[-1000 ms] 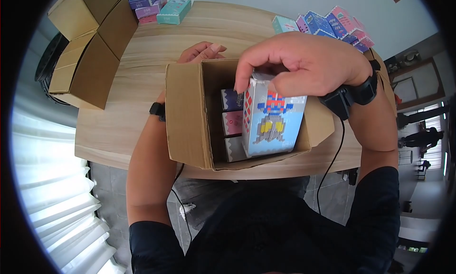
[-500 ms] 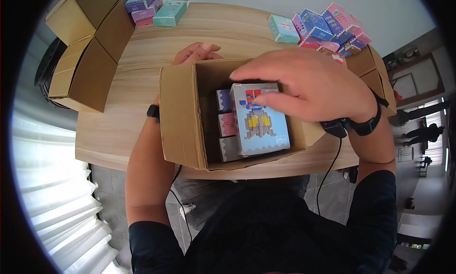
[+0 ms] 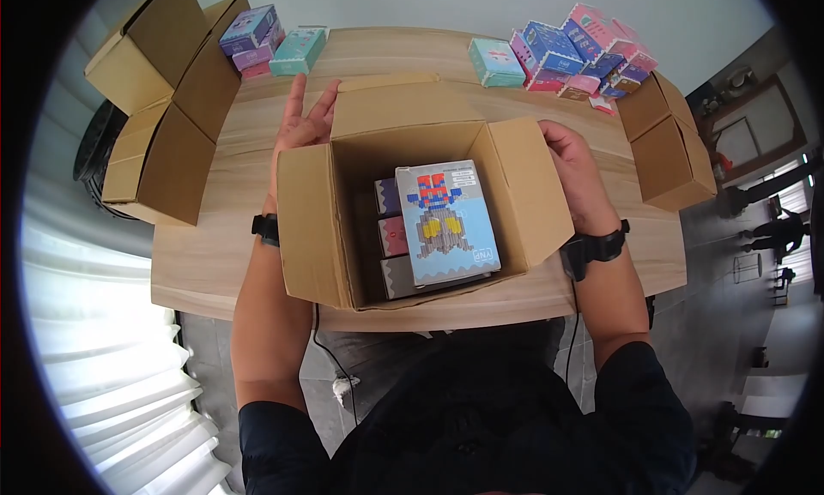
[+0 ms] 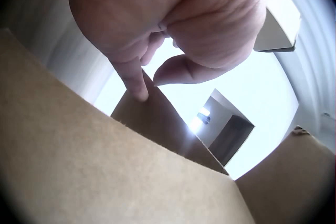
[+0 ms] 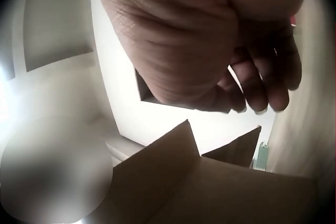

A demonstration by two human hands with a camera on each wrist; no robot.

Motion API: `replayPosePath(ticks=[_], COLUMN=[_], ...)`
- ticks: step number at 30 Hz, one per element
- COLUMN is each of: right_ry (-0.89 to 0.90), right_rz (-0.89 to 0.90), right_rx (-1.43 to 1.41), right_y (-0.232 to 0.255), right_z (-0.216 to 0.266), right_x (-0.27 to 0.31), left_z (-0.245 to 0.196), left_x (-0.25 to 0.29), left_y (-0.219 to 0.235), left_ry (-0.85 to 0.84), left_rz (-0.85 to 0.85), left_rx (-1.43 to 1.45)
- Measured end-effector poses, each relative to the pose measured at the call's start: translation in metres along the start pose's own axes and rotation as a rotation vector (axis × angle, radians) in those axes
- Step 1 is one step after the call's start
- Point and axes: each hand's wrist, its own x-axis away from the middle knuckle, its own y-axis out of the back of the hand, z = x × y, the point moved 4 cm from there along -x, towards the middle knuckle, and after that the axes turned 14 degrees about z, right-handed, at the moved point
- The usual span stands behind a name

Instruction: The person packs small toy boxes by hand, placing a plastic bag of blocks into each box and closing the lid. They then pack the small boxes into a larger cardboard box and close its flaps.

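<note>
A cardboard box (image 3: pixel 362 268) stands with its flaps spread in the head view. Inside, a light-blue toy box (image 3: pixel 455 229) with a pixel-figure picture lies face up, partly covering several smaller boxes, among them a pink box (image 3: pixel 392 236). My left hand (image 3: pixel 302 135) is at the far left corner with fingers extended; in the left wrist view a fingertip (image 4: pixel 139 94) overlaps the far flap (image 4: pixel 157 124). Beside the outer side of the right flap (image 3: pixel 532 190) is my right hand (image 3: pixel 573 165), fingers loosely bent and holding nothing in the right wrist view.
Small colourful boxes (image 3: pixel 558 49) are piled at the far right of the wooden table (image 3: pixel 386 57). At the far left stands a small stack with a teal box (image 3: pixel 299 51) beside it. Open cartons flank the table, one left (image 3: pixel 163 160), one right (image 3: pixel 665 143). Cables hang from both wrists.
My right hand has let go of the light-blue toy box, now lying flatter inside, and moved right to the right flap. The far flap stands visible; my left fingers have spread.
</note>
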Motion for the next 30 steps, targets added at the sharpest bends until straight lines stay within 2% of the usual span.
replayPosePath(ticks=[4,6,7,10,13,16,19,22,25,26,29,30], right_ry=[0.037,0.097,0.065,-0.027,0.029,0.106,0.197,0.257,0.304,0.331,0.417,0.449], right_rz=[0.132,0.226,0.256,0.355,0.336,0.312,0.263,0.253,0.219,0.210,0.166,0.139], right_rx=[-0.007,0.022,-0.004,-0.056,-0.119,-0.098,-0.056,-0.028,-0.053,-0.023,0.137,0.241], right_y=[-0.023,-0.032,-0.039,-0.056,-0.062,-0.061,-0.060,-0.059,-0.058,-0.057,-0.057,-0.057], right_z=[0.001,0.001,0.003,0.015,0.018,0.012,0.006,0.003,0.000,0.001,0.003,0.002], right_x=[-0.006,-0.010,-0.010,-0.006,-0.006,-0.006,-0.005,-0.004,-0.004,-0.002,0.002,0.002], left_z=[0.004,0.000,-0.001,0.001,-0.013,-0.023,-0.022,-0.019,-0.019,-0.019,-0.020,-0.019], left_x=[-0.002,-0.003,-0.002,-0.003,0.006,0.027,0.037,0.043,0.046,0.046,0.043,0.044], left_y=[-0.010,-0.020,-0.026,-0.043,-0.078,-0.107,-0.135,-0.145,-0.141,-0.140,-0.148,-0.138], left_ry=[-0.017,-0.040,-0.051,-0.005,0.354,0.222,0.093,0.018,0.127,0.131,0.115,0.052], left_rz=[0.110,0.093,0.080,-0.119,-0.272,-0.046,-0.042,0.043,-0.103,-0.126,-0.128,-0.060], left_rx=[0.000,-0.087,-0.130,-0.181,-0.403,-0.193,-0.153,-0.191,-0.504,-0.484,-0.578,-0.565])
